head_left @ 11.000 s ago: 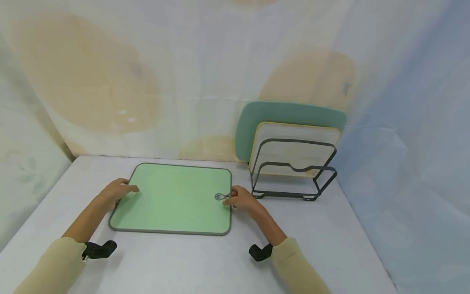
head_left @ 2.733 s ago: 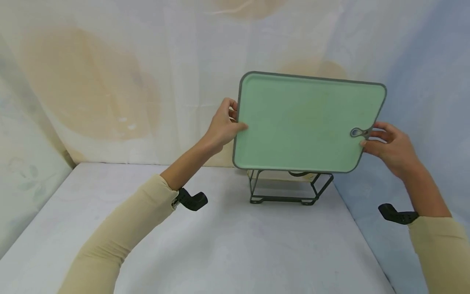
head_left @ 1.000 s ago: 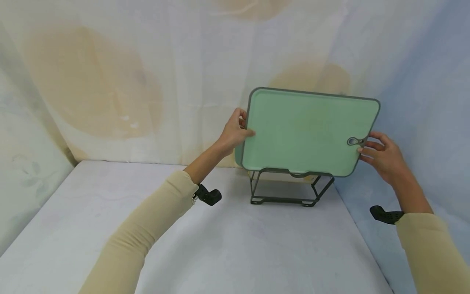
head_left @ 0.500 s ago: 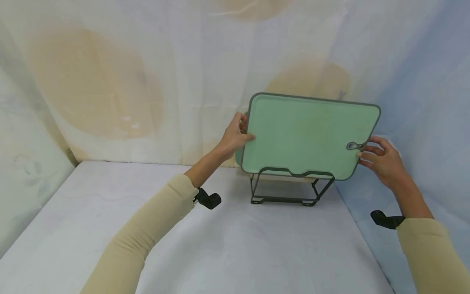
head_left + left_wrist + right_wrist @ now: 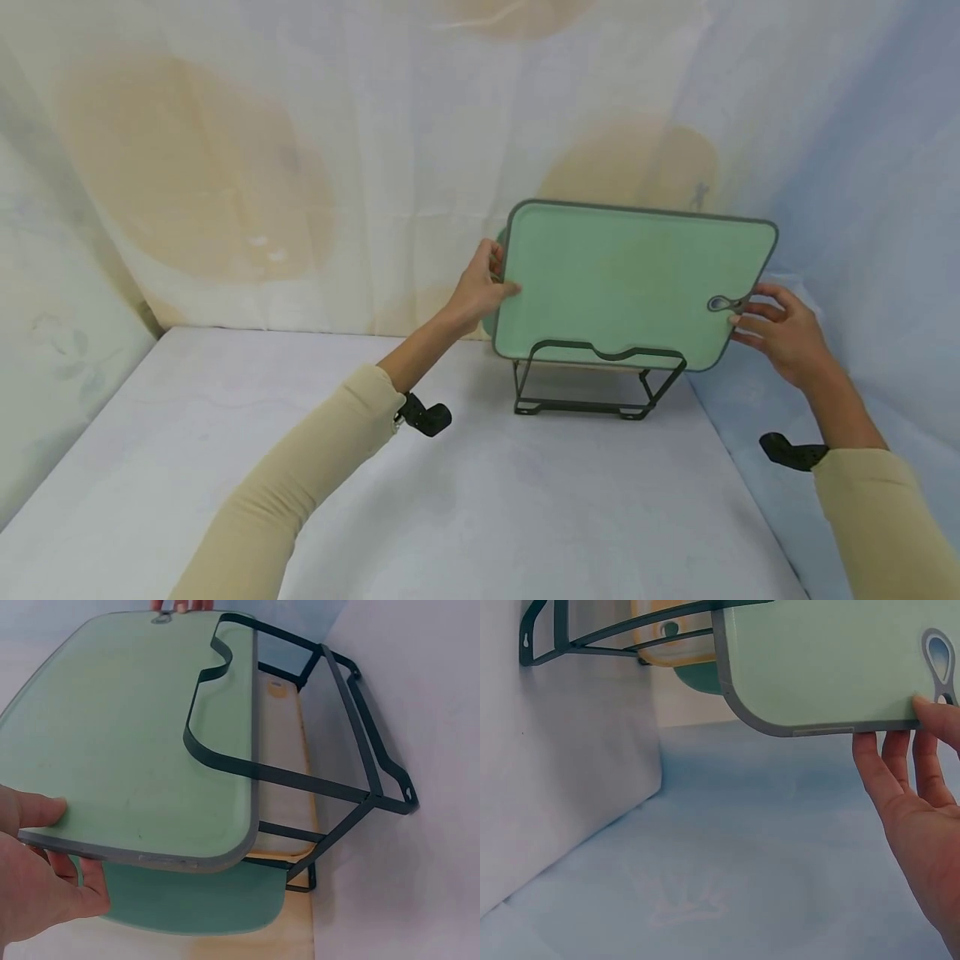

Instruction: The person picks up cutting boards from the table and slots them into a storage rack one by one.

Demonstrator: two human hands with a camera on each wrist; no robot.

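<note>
Two hands hold one light green cutting board point(image 5: 626, 279) upright between them, its lower edge dipping behind the front loop of a single dark wire rack point(image 5: 600, 379). The left hand point(image 5: 480, 287) pinches the board's short left edge — thumb pressed on the near face, the other fingers curled round behind it, as the left wrist view shows point(image 5: 37, 847). The right hand point(image 5: 776, 329) takes the opposite short edge just beside the board's one hanging hole point(image 5: 718, 303); its thumb lies on the near face next to that hole and its fingers point(image 5: 896, 761) reach under and behind the rim, so it too grips the board.

Beyond the left fingers, inside the rack, stand two more boards: a white one with a yellow rim point(image 5: 281, 742) directly behind the held board, and a darker teal one point(image 5: 195, 904) behind that, its corner showing below the left palm. That makes three boards — one held, two already racked.

The rack stands on a pale table point(image 5: 375, 500), well past the fingertips, close to a draped cloth backdrop point(image 5: 225, 167). Each wrist carries one black camera mount.
</note>
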